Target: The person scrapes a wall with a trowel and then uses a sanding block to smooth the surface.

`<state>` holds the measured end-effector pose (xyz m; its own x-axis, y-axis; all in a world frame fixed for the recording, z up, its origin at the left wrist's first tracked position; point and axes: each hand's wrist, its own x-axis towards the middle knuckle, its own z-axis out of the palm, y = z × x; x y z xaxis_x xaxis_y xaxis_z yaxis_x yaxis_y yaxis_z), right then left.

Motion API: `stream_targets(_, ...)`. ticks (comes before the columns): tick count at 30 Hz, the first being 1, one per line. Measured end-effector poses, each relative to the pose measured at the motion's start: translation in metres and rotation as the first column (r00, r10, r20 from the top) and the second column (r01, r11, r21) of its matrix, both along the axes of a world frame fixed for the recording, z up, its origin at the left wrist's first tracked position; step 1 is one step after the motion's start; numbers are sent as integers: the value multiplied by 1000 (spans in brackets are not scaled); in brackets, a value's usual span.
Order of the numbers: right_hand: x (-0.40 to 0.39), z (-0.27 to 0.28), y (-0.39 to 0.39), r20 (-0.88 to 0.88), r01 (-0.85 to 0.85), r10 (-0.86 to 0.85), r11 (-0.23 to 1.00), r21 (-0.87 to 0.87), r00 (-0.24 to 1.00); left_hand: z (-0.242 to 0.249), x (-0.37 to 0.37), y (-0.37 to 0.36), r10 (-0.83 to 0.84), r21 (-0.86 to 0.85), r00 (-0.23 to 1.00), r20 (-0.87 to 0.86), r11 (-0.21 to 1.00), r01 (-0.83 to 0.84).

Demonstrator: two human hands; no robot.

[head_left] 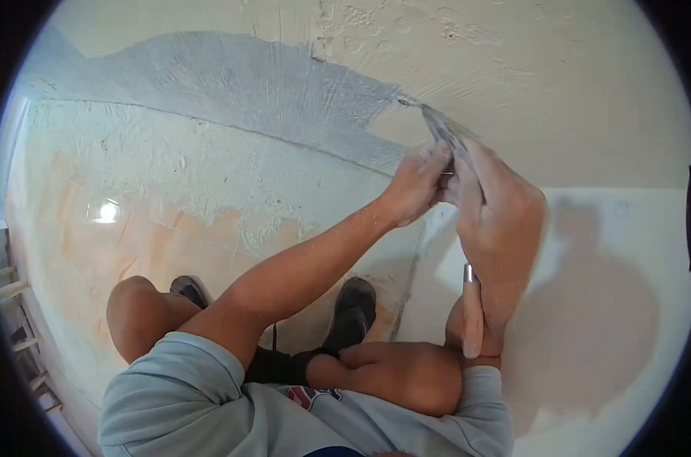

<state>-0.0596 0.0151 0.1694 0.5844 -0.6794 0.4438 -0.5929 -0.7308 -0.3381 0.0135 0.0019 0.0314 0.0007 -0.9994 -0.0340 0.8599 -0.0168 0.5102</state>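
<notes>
A thin grey metal scraper blade (441, 129) is tilted against the upper wall surface, its tip touching near the edge of a grey smeared patch (231, 84). My right hand (501, 194) is closed around the blade from the right. From the left, my left hand (421, 183) has its fingers closed at the blade's lower part, close against the right hand. A wooden handle (473, 316) with a shiny metal collar lies along my right forearm. Whether this handle belongs to the blade or to a second tool is hidden by the right hand.
Cream wall (589, 99) with rough spots surrounds the grey patch. A seam runs below it, above a pale, orange-stained surface (170, 228). My dark shoe (353, 308) and bent knees are underneath. A shadow falls on the white surface (589, 305) at right. Slatted rungs (14, 289) stand at far left.
</notes>
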Motion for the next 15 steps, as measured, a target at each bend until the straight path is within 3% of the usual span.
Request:
stream_targets(1,4,-1,-5,0,4,-4,1000,1,1000,12,-3,3,64,-3,997,-41,998,-64)
stream_targets(2,13,-4,-14,-105,-31,26,999,-39,994,-12,2,-6,162,-27,909,384,986,-164)
stream_targets(3,18,-7,-20,-209,-65,49,995,-72,977,-15,16,-6,225,-90,640,735,968,-236)
stream_targets(4,16,-14,-27,-231,-107,81,989,-104,970,-12,17,-7,78,63,995,-65,995,-74)
stream_targets(6,10,-9,-13,-130,-59,45,993,-104,991,-3,10,-4,75,115,997,-1,991,-75)
stream_targets(7,6,-7,-5,-37,-11,7,996,-88,999,-6,7,-4,79,-11,992,94,997,-79)
stream_targets(8,5,-6,-3,21,-11,14,990,-142,1000,-10,9,-7,80,-9,992,95,997,-80)
stream_targets(10,11,-9,-17,-57,-43,35,989,-143,998,-17,14,-13,251,-111,877,409,968,-225)
stream_targets(11,13,-9,-22,-138,-83,62,985,-151,989,-18,15,-13,102,-27,994,24,994,-101)
stream_targets(13,7,-4,-12,-128,-73,56,989,-132,990,-10,11,-5,89,-15,995,52,996,-88)
stream_targets(15,-3,0,-6,-8,-30,30,996,-87,1000,-5,10,-6,73,-15,995,73,997,-72)
